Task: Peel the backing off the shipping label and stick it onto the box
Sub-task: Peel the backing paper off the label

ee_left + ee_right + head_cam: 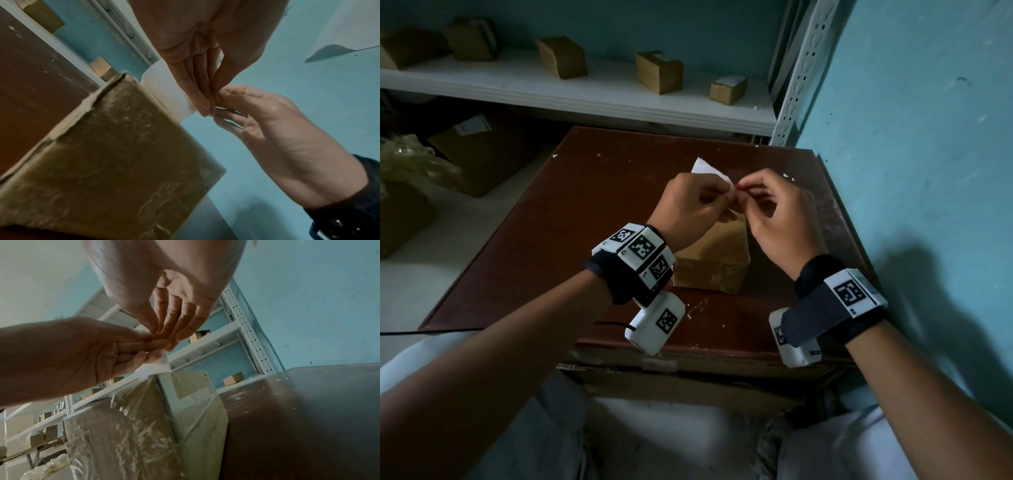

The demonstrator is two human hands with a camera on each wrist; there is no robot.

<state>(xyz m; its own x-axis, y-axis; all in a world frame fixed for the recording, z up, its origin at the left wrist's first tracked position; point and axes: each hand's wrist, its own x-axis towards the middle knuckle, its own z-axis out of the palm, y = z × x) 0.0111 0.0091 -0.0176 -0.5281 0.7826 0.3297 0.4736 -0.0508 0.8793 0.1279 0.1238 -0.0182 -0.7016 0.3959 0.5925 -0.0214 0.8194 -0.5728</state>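
Hands are raised together above the box (717, 255), which stands on the bench (571, 219). The label (709, 170) is pinched at one edge by the left hand (693, 205), fingers closed on the paper, and the same edge is nipped by the thumb and fingertips of the right hand (774, 212). No writing on the label can be read.

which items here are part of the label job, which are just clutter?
In the job:
shipping label, pinched by left hand and right hand
taped box on the brown table

Lying about:
small boxes on the shelf
crumpled plastic
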